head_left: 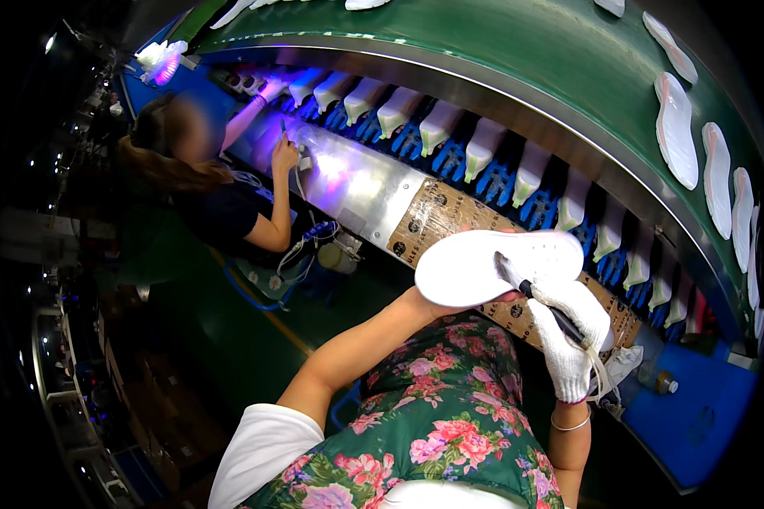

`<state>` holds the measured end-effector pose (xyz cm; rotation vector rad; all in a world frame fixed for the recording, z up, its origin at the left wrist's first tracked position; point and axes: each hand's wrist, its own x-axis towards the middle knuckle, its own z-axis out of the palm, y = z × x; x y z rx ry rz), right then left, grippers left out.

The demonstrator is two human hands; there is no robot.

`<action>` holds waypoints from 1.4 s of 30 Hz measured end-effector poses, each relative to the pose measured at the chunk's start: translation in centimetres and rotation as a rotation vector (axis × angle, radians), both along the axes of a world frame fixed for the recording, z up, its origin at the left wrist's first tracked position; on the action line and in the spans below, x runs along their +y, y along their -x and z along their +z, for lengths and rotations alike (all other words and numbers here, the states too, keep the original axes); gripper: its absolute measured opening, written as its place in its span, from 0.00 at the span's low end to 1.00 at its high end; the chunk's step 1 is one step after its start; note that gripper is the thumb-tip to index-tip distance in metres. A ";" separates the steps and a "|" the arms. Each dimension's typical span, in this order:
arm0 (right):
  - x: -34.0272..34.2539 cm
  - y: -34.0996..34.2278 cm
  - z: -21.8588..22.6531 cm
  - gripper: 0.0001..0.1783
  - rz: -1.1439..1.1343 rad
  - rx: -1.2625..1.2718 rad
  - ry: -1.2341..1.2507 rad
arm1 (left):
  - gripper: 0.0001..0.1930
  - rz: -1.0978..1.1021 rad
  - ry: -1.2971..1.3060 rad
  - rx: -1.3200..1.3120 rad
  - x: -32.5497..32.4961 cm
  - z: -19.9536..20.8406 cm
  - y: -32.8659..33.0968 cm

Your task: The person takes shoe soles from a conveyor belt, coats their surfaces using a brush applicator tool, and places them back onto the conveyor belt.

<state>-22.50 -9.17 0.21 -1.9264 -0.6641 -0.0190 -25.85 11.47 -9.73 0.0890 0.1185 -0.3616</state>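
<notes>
White shoe [457, 270] is gripped by left fingers [511, 296], mostly hidden beneath; black-handled brush [525, 288] is gripped by gloved right fingers [570, 299], tip over shoe.

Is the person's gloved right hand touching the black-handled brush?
Touching. The head view shows the gloved right hand closed around the black-handled brush.

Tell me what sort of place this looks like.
Most likely a shoe factory's production line: a row of white shoe-shaped forms stands in view, pale soles lie on a curved green surface, and the gloved right hand holds a brush-like tool over a white shoe.
</notes>
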 end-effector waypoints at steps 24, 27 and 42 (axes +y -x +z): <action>1.2 1.0 1.1 0.23 -0.102 -0.405 0.018 | 0.52 0.088 -0.109 0.050 -7.7 -1.2 2.2; 1.9 1.5 1.6 0.20 -0.105 -0.430 0.048 | 0.52 0.025 0.048 0.107 -8.2 -3.7 2.3; 2.4 2.0 -0.2 0.15 -0.208 -0.270 -0.143 | 0.55 0.055 -0.059 0.016 -7.8 -2.4 0.6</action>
